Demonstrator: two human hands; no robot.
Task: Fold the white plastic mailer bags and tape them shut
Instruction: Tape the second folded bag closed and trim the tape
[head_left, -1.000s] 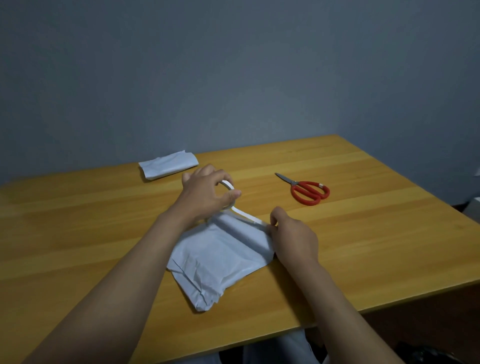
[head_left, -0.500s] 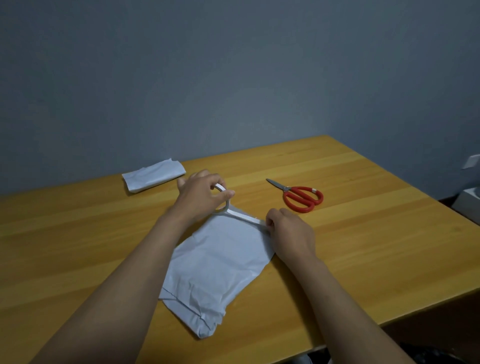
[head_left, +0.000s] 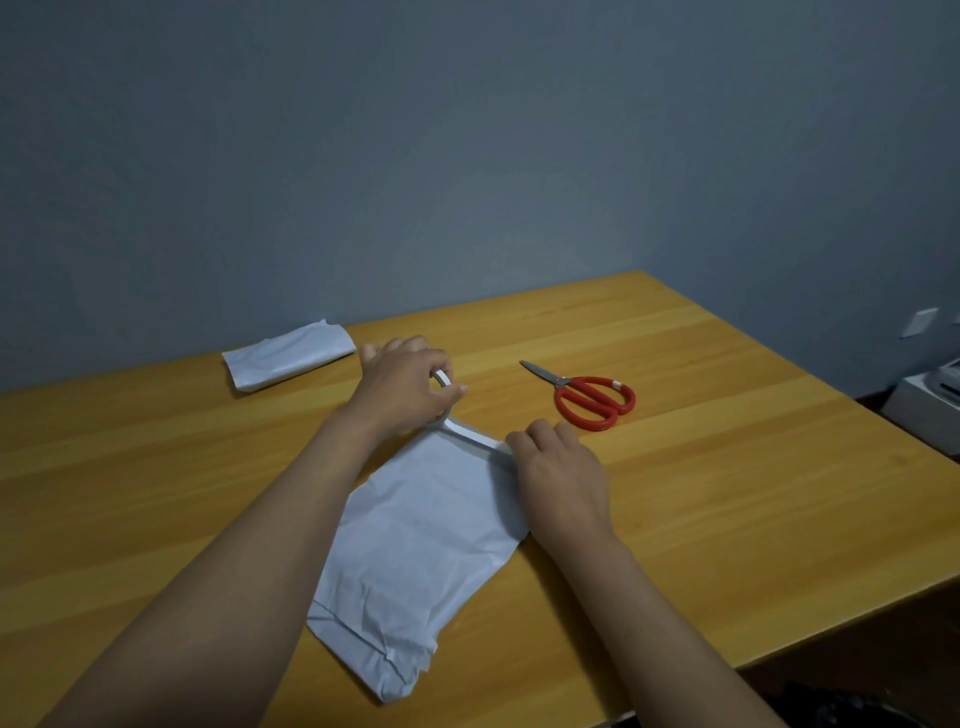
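Note:
A folded white mailer bag (head_left: 421, 545) lies in the middle of the wooden table (head_left: 727, 493). My left hand (head_left: 402, 387) grips a white tape roll (head_left: 443, 382) just past the bag's far edge. A strip of tape (head_left: 470, 435) runs from the roll along that edge to my right hand (head_left: 558, 470), which lies on the bag's far right corner with its fingertips on the tape end. A second folded white mailer bag (head_left: 288, 356) sits at the back left of the table.
Red-handled scissors (head_left: 589, 397) lie to the right of my hands, blades pointing left and away. The table ends at the grey wall behind and drops off on the right, where a white box (head_left: 930, 410) stands on the floor.
The camera has tilted up, so everything sits lower in view. My left hand has drawn the roll slightly further from my right hand along the bag's edge. My right hand stays on the tape end.

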